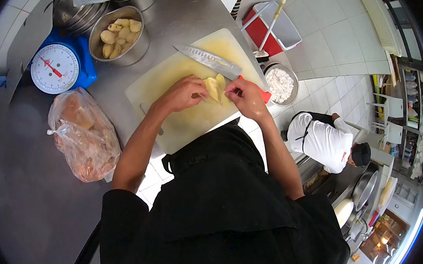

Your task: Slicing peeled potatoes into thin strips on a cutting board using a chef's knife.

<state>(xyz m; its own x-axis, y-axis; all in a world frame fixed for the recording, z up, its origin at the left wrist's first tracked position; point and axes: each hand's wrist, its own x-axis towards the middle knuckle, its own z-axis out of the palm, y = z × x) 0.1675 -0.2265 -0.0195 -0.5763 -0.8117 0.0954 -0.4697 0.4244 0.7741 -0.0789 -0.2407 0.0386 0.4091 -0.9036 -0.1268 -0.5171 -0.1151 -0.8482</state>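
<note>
Cut yellow potato pieces (214, 89) lie on a pale plastic cutting board (195, 124) in front of me. My left hand (186, 93) is curled at their left side, fingertips at the edge of the pieces. To their right, my right hand (247, 98) has its thumb and fingers pinched close together. Whether either hand grips a small piece is too fine to tell. A chef's knife (211, 61) with a dimpled blade and red handle lies across the board beyond the pieces. Its handle passes behind my right hand, partly hidden.
A steel pot (140, 49) of peeled potatoes stands beside a blue dial scale (86, 63). A tied plastic bag (87, 139) of what looks like raw meat lies left. Right of the table are a bowl of white food (281, 84), a red-and-white bin (287, 31) and a co-worker (320, 141).
</note>
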